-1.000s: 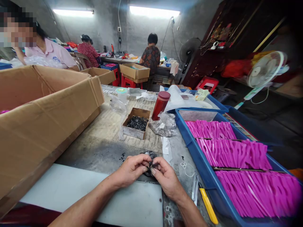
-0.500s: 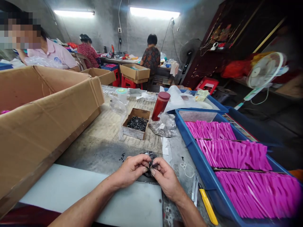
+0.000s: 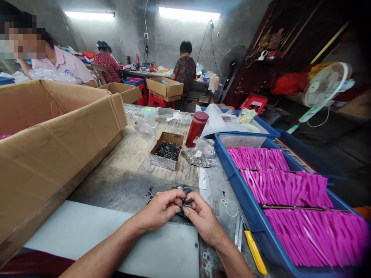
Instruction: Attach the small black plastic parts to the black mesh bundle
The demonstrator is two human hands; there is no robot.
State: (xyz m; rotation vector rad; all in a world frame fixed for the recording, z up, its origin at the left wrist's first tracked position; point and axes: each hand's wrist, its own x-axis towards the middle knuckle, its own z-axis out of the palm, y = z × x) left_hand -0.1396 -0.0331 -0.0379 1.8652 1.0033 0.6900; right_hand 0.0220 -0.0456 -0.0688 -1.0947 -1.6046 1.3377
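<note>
My left hand and my right hand meet at the front of the table, thumbs and fingers pinched together. Whatever small dark pieces sit between the fingertips are too hidden to name. Right behind and below the fingers lies a round black dish, partly covered by both hands. Loose black bits are scattered left of it. Farther back stands a small cardboard box filled with thin black and silvery pieces. A clear bag of small metal parts rests beside it.
A blue crate of pink plastic pieces stands on the right, with a yellow-handled tool alongside. A large carton fills the left. A red flask stands behind the bag. Co-workers sit farther back.
Both hands stay over the black dish, with only slight shifts of the fingertips. The dark piece at my right fingertips shows less now.
</note>
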